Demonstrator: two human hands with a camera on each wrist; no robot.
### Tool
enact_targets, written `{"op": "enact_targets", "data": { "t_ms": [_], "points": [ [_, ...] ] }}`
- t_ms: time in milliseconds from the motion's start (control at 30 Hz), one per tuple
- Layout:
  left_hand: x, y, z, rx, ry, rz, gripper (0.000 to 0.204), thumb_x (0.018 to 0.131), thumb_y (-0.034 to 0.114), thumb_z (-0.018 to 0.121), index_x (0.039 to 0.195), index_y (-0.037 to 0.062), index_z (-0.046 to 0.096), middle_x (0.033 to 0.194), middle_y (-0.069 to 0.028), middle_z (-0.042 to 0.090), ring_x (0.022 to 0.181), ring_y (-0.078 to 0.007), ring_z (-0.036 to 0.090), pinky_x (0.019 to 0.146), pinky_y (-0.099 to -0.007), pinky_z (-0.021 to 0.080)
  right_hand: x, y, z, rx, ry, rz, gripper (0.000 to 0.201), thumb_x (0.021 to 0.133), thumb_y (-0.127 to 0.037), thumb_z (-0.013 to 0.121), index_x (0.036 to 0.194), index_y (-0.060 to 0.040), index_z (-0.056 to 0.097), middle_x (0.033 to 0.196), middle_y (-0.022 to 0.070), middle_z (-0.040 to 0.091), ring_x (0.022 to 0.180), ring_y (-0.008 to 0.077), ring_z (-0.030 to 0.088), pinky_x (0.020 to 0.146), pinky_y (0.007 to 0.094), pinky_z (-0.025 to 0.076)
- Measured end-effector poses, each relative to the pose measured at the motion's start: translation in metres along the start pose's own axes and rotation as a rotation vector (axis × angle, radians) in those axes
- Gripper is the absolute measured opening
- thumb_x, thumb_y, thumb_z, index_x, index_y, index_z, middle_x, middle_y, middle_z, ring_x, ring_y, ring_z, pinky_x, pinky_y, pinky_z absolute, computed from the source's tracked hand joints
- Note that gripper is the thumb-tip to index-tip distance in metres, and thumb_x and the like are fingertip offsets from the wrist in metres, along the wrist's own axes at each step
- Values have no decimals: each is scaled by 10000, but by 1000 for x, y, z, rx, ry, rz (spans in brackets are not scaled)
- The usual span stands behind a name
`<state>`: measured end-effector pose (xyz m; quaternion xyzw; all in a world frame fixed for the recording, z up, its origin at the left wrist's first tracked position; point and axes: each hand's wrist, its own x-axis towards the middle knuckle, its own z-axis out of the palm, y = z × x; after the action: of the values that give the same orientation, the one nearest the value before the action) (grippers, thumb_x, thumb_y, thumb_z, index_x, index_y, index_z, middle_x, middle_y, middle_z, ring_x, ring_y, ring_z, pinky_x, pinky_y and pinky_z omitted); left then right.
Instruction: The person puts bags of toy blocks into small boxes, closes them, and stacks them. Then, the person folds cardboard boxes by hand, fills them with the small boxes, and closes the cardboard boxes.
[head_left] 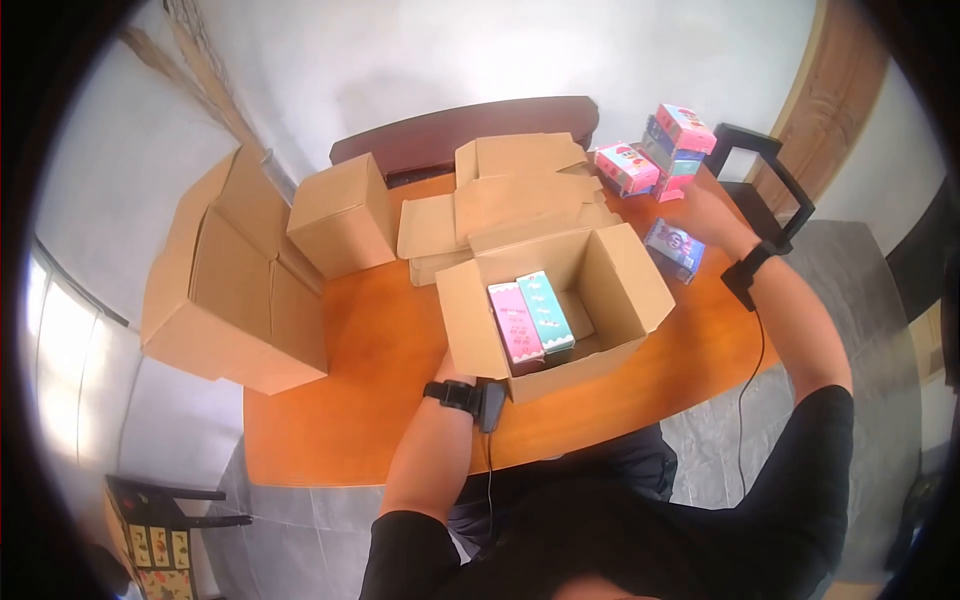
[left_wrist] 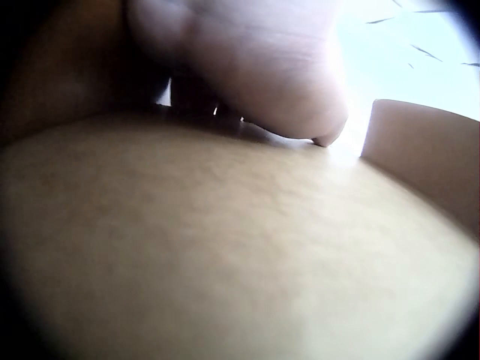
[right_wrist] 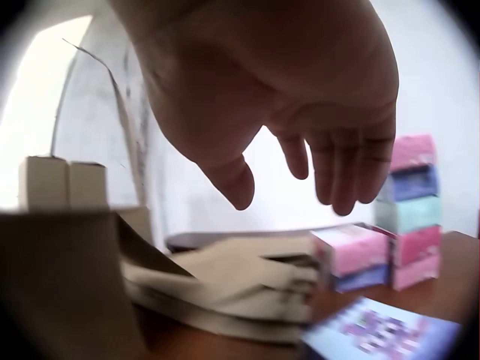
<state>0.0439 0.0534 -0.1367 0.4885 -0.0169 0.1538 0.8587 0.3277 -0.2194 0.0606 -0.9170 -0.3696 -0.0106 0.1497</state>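
Note:
My right hand (head_left: 708,212) reaches over the back right of the table, thumb and fingers apart and holding nothing in the right wrist view. Just below it lies a small purple-blue box (head_left: 674,250). Beyond stands a stack of small coloured boxes (head_left: 682,150), with a pink box (head_left: 627,168) beside it. An open cardboard box (head_left: 620,290) holds a pink box (head_left: 516,325) and a teal box (head_left: 546,312) side by side. My left hand (left_wrist: 247,67) is at the cardboard box's near left side, mostly hidden under a flap in the head view; its grip cannot be told.
Flattened cardboard (head_left: 530,200) lies behind the open box. A closed cardboard box (head_left: 345,220) and a large cardboard box (head_left: 235,290) stand on the table's left (head_left: 370,400). A dark chair (head_left: 765,190) is beyond the right edge, and a bench back (head_left: 470,130) at the rear.

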Motion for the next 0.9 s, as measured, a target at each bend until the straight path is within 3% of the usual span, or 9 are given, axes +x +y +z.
{"op": "enact_targets", "data": {
  "t_ms": [100, 367, 433, 500, 567, 633, 733, 833, 900],
  "points": [
    [5, 5, 3, 19, -20, 11, 507, 1003, 376, 516, 1364, 21, 487, 1294, -136, 572, 1199, -232, 558, 1002, -380, 470, 14, 104, 53, 165, -356, 43, 694, 703, -333, 832, 1236, 29, 573, 1113, 211, 675, 1024, 298, 649, 876, 368, 496],
    [0, 9, 7, 66, 39, 28, 516, 1001, 375, 518, 1374, 21, 475, 1306, -137, 562, 1210, -233, 548, 1010, -380, 462, -34, 22, 10, 165, -281, 189, 582, 691, -212, 845, 1130, 30, 550, 986, 123, 632, 952, 243, 620, 853, 360, 497],
    [32, 11, 18, 78, 56, 40, 519, 1001, 375, 519, 1377, 21, 472, 1309, -137, 560, 1213, -233, 546, 1012, -380, 460, -38, 4, -6, 256, -17, 261, 537, 745, -199, 778, 1173, 11, 532, 1017, 167, 649, 1014, 277, 626, 913, 359, 484],
    [30, 11, 18, 89, 75, 46, 521, 1001, 375, 520, 1379, 21, 469, 1312, -138, 557, 1215, -234, 543, 1014, -380, 458, -34, 8, -11, 567, 271, -146, 503, 805, -130, 696, 1260, -29, 507, 1107, 163, 627, 1089, 239, 597, 933, 348, 477],
    [26, 8, 18, 94, 96, 50, 523, 1001, 375, 520, 1382, 21, 466, 1315, -138, 555, 1218, -234, 541, 1016, -380, 456, -55, -48, -49, 722, 326, -141, 614, 864, -98, 642, 1445, -97, 441, 1328, 166, 547, 1195, 211, 554, 985, 328, 457],
    [26, 11, 14, 98, 119, 49, 526, 1000, 375, 521, 1384, 21, 463, 1318, -138, 552, 1221, -234, 539, 1019, -380, 453, -68, -90, -75, 439, 385, -400, 547, 885, -97, 620, 1419, -101, 504, 1393, 162, 517, 1155, 262, 601, 969, 335, 482],
    [21, 13, 13, 110, 137, 51, 529, 1000, 375, 522, 1388, 21, 458, 1323, -139, 548, 1225, -234, 535, 1022, -380, 450, -90, -144, -76, 86, 342, -604, 450, 898, -93, 594, 1348, -97, 581, 1397, 162, 521, 1018, 333, 662, 874, 358, 545],
    [35, 17, 17, 118, 133, 57, 533, 999, 375, 523, 1392, 21, 454, 1327, -139, 545, 1229, -235, 532, 1025, -380, 447, -101, -174, -58, -62, 138, -607, 443, 867, -125, 640, 1302, -51, 606, 1442, 210, 472, 1118, 376, 620, 887, 396, 537],
    [32, 18, 18, 120, 131, 63, 536, 999, 375, 524, 1394, 21, 451, 1331, -140, 542, 1232, -235, 529, 1027, -380, 445, -100, -183, -46, -172, -97, -574, 424, 863, -139, 647, 1276, -49, 618, 1435, 250, 465, 980, 367, 661, 786, 407, 555]
  ]
}}
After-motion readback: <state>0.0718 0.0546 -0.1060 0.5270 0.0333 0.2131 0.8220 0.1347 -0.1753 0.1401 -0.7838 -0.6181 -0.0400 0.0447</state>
